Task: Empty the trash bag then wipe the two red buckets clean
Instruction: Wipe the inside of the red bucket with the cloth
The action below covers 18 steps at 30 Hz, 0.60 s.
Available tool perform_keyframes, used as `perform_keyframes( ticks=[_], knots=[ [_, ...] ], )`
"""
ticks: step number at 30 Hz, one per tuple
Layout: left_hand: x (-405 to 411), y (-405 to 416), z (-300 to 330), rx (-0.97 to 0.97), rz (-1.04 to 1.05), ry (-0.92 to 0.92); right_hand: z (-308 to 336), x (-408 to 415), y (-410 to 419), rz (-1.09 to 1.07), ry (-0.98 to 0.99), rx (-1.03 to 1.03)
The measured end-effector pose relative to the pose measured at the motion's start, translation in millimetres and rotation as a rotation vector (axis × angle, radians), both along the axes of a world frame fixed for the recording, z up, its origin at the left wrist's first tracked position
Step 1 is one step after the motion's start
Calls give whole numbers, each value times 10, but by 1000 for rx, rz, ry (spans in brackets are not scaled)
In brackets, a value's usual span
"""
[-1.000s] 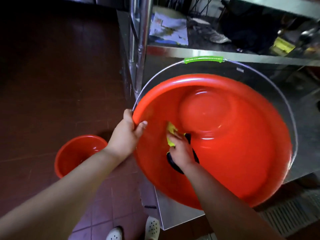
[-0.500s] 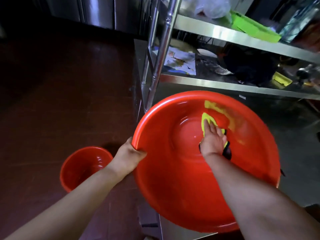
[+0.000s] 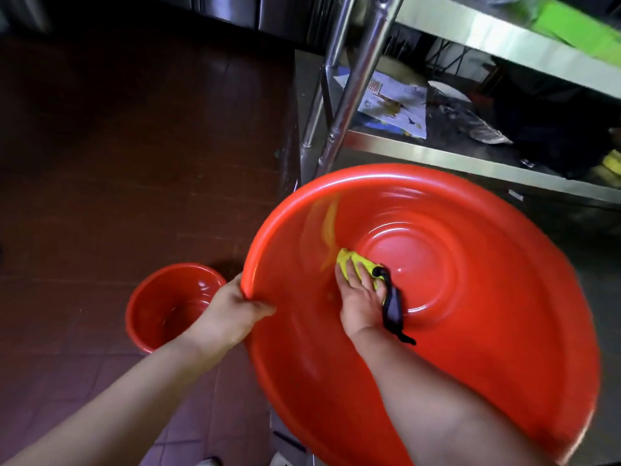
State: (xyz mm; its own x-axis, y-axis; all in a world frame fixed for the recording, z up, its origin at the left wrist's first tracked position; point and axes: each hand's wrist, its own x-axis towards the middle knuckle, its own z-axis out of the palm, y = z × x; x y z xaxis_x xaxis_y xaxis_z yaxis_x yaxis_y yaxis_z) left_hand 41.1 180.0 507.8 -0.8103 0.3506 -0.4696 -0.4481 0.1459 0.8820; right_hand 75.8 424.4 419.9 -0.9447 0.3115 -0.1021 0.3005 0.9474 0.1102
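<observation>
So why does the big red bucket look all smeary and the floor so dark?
Head view: the big bucket is motion-blurred, with a yellow streak from the cloth; glare shines off its bottom; the floor is dimly lit; the wide lens bends the shelf.

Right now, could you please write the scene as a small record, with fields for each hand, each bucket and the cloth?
left hand: grips the near rim of the large red plastic bucket
right hand: presses the yellow cleaning cloth on the inner wall
large red plastic bucket: tilted toward the camera, mouth open
small red plastic bucket: upright on the tiled floor, left, untouched
background: steel shelf rack
</observation>
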Motion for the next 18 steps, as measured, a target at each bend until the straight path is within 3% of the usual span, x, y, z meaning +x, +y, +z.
perform_keyframes(
  ticks=[6, 12, 18],
  knots=[
    [106, 59, 178, 65, 49, -57, 266, -28, 165, 115, -7, 116],
    [113, 71, 243, 41, 32, -77, 819, -319, 659, -141, 269, 182],
    [186, 72, 204, 48, 142, -39, 317, -33, 375, -47, 87, 82]
  ],
)
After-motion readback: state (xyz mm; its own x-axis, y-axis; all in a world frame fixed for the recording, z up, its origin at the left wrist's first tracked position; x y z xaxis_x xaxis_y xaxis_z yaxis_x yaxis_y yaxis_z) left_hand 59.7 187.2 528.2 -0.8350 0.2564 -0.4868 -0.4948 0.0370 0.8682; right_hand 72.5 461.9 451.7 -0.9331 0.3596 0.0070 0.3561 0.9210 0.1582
